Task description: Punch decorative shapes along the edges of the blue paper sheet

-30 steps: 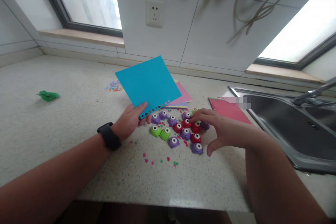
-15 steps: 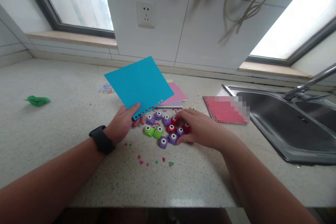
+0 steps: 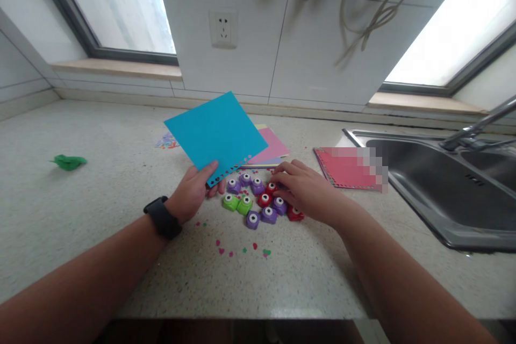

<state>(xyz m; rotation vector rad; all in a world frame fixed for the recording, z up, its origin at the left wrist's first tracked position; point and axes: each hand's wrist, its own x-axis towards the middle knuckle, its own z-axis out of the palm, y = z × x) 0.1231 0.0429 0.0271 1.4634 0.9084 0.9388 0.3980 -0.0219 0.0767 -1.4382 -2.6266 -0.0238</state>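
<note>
My left hand pinches the lower corner of a blue sheet of paper, held tilted above the counter, with small shapes punched along its lower right edge. My right hand has its fingers curled at a red paper punch, with thumb and forefinger on either side of it. Other small punches stand close by in a cluster: a purple punch, a green punch and a red punch among them. Their white tops bear dark shapes. Tiny cut-out paper shapes lie scattered around.
Behind the blue sheet lies a stack of coloured paper. To the right, a red sheet with a punched border rests beside a steel sink. A green crumpled item is at far left. More paper bits lie behind the sheet.
My right hand has drawn its thumb up and away from the purple punches toward the red one. A red punch formerly under that hand now shows lower right. My left hand still holds the blue sheet.
</note>
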